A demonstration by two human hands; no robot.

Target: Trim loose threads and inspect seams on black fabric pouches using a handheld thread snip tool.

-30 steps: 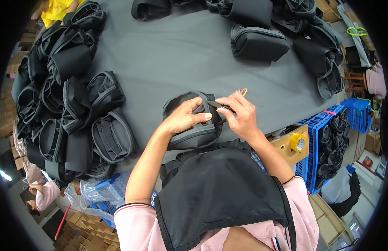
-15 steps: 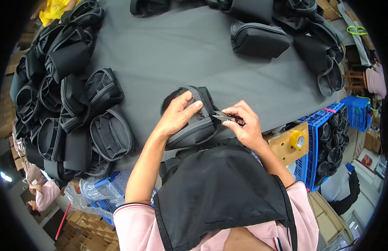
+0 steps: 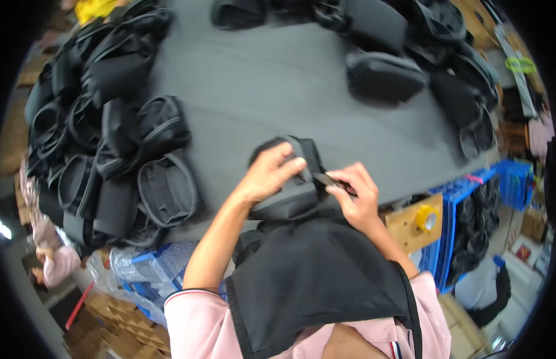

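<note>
Two hands on one black pouch (image 3: 287, 191) at table's (image 3: 260, 96) 6 o'clock edge | my left hand (image 3: 267, 175) grips its top | my right hand (image 3: 357, 194) pinches small dark snips (image 3: 329, 181) at its 3 o'clock side | pouch pile (image 3: 104, 149) at 9 o'clock

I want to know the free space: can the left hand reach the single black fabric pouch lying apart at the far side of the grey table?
Probably yes. The left hand rests on the black bag, and only bare grey table lies between it and the black fabric pouch; it must release first.
</note>
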